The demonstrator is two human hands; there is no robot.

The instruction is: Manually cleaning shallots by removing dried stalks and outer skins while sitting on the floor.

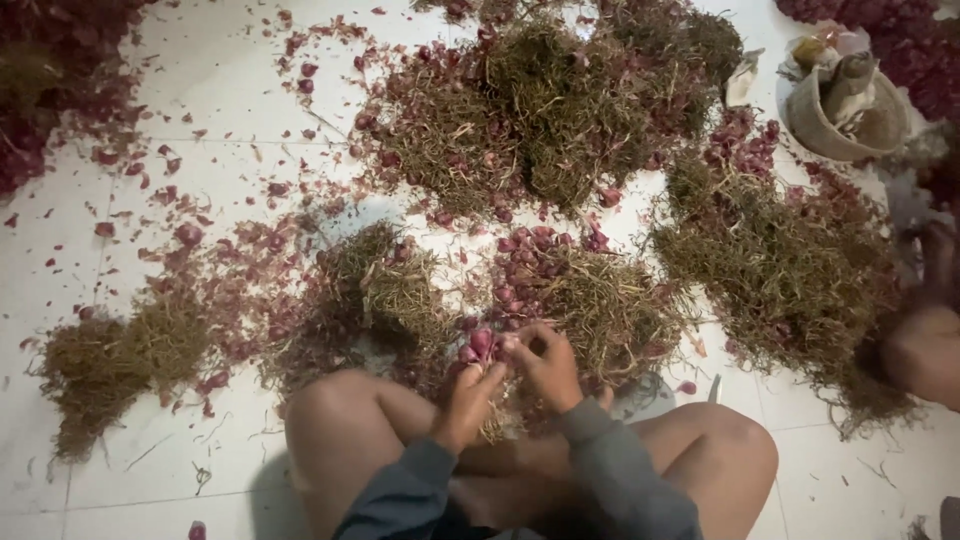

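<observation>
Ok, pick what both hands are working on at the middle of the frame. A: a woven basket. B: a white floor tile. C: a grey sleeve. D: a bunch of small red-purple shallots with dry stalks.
D: the left hand and right hand meet around a bunch of small red-purple shallots with dry stalks, above the crossed legs.

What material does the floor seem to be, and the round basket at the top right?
The floor looks like glazed white ceramic tile: smooth, slightly shiny, with thin grout lines. The basket seems woven plant fibre or cloth, tan and matte; blur leaves this open.

Co-worker's limb (925,350) cut off right.
</observation>
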